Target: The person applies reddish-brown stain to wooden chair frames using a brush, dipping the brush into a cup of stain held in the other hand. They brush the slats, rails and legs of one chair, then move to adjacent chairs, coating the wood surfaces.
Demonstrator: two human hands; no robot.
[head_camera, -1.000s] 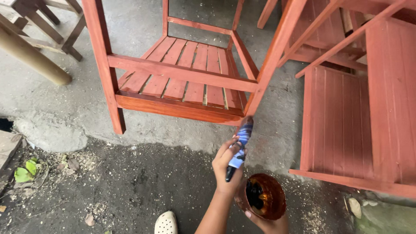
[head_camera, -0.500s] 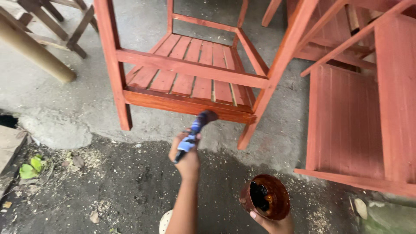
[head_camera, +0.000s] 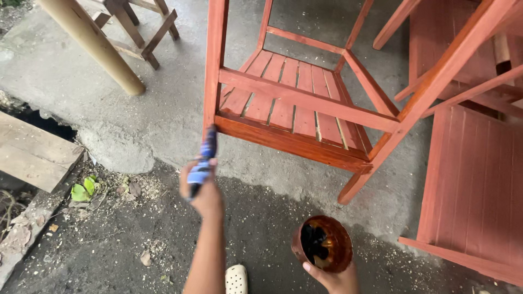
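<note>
A red-stained wooden frame with a slatted shelf point(head_camera: 294, 103) fills the upper middle of the frame, standing on grey concrete. A second red slatted piece point(head_camera: 474, 179) runs down the right edge. At the upper left a bare round wooden post point(head_camera: 92, 41) slants across, with an unpainted wooden stool frame point(head_camera: 139, 32) behind it. A weathered plank point(head_camera: 32, 155) lies at the left edge, with a small green leaf point(head_camera: 81, 190) just beside it on the dark, sawdust-strewn ground.

Half a second ago the right hand held the brush lower and nearer the middle of the picture, under the shelf's front rail; it now sits left of centre, arm stretched forward, and the brush tip meets the foot of the frame's front left leg point(head_camera: 213, 65). The view has also shifted, so the frame sits further right and the plank has come into sight.

The right hand point(head_camera: 204, 190) is clenched around the blue handle of the paintbrush point(head_camera: 204, 158), which points up and away. The left hand point(head_camera: 335, 277), at the lower right of centre, grips from beneath a round brown container of dark stain point(head_camera: 322, 243), fingers curled on its rim; it has barely moved. A white perforated shoe point(head_camera: 236, 279) shows at the bottom edge, between the two arms.
</note>
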